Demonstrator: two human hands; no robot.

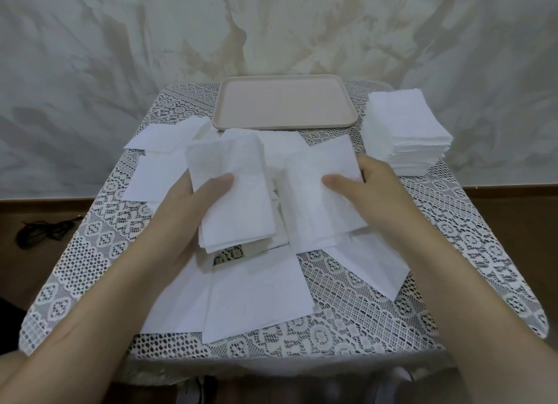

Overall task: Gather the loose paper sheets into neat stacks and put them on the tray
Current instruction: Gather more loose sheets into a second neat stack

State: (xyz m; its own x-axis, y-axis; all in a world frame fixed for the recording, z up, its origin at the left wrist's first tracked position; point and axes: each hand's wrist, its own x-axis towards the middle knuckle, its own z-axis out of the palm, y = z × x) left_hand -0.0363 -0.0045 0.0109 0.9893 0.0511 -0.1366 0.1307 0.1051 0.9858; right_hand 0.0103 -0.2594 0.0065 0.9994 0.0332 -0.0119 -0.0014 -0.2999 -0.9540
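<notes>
Head cam only. Left hand (187,204) pinches a thin left bundle (238,204) of sheets, thumb on top, the other fingers hidden underneath. Right hand (377,189) pinches the right bundle (326,204) the same way. Both are held over the middle of the tabletop (392,289).

Risk imo: the edges look fanned, so merging the two could let sheets slide out, and a low bundle may drag the loose sheets (256,292) lying below.

Count: one tray (285,128), bare, at the far edge. One tall stack (404,131) just right of it. Two held bundles. At least six loose sheets, and overlaps hide the rest.
</notes>
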